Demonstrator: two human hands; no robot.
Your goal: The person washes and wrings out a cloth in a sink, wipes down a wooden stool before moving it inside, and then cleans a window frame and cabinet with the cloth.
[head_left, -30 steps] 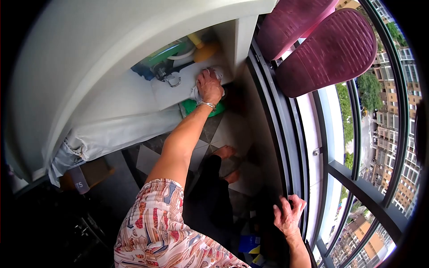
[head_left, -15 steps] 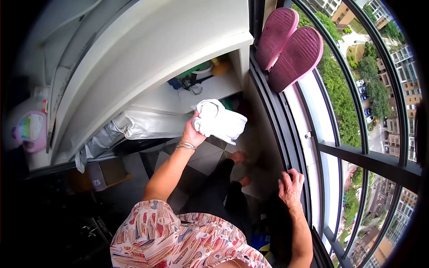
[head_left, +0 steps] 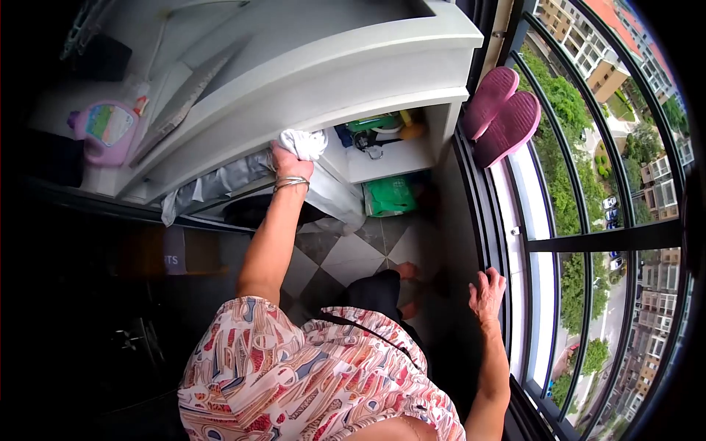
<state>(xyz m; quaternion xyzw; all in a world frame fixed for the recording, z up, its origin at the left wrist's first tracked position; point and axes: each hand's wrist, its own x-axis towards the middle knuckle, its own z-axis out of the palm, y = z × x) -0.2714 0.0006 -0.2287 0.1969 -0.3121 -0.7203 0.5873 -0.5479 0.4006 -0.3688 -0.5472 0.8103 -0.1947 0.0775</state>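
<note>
My left hand (head_left: 291, 163) is closed around a bunched white cloth (head_left: 304, 144). It is raised at the front edge of the white cabinet (head_left: 382, 106), by its underside opening. A pale grey curtain-like sheet (head_left: 332, 200) hangs just below the hand, and the cloth partly overlaps the cabinet front. Over on the right, my right hand (head_left: 487, 298) rests at the dark window frame (head_left: 491, 246), fingers bent and apart, with nothing visible in them. What lies under its palm is hidden.
Pink slippers (head_left: 507, 121) lean upright against the window bars. A cabinet shelf (head_left: 390, 160) holds assorted small items, with a green bag (head_left: 390, 197) below. A pink detergent bottle (head_left: 110, 134) stands on the counter at left. Bare feet (head_left: 407, 272) stand on the tiled floor.
My left hand has carried the white cloth up and left to the cabinet edge, where less of it shows. The view has shifted, revealing the green bag. My right hand stays at the frame.
</note>
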